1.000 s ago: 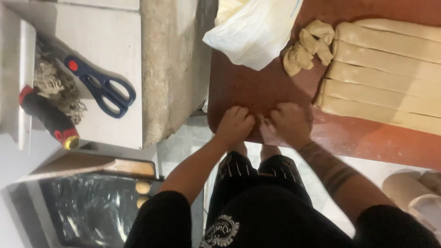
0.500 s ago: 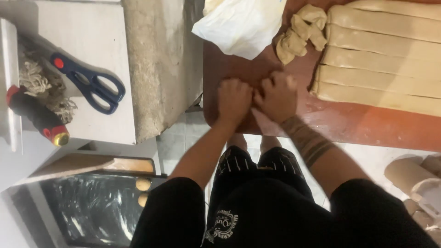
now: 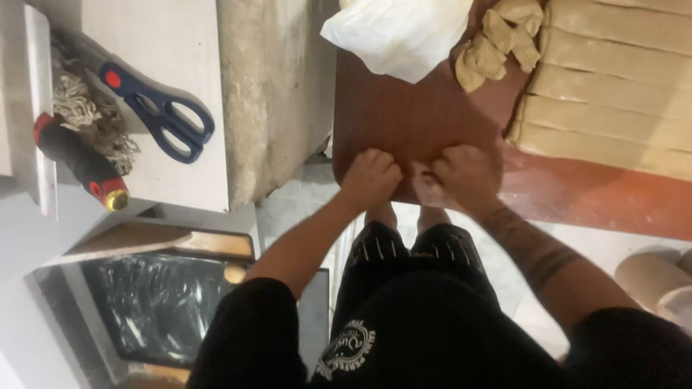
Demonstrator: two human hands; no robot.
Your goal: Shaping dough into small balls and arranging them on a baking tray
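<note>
Reddish-brown worktop (image 3: 432,108) fills the upper right, its near edge running right under both hands, with bare board open between the hands and everything above. Far right, a slab of pale dough strips (image 3: 613,86) lies in parallel rows, well apart from the hands. Above, a white plastic bag (image 3: 400,32) sits crumpled at the top edge, and just beside it a small heap of dough scraps (image 3: 497,39) touches the slab's corner. Off to the left, across a rough concrete ledge (image 3: 270,86), blue-handled scissors (image 3: 162,115) and a black tool with red ends (image 3: 76,158) rest on a white surface. Left hand (image 3: 369,179) is curled tight at the worktop's edge; right hand (image 3: 465,176) curled beside it, knuckles nearly touching. What they pinch, cannot tell.
</note>
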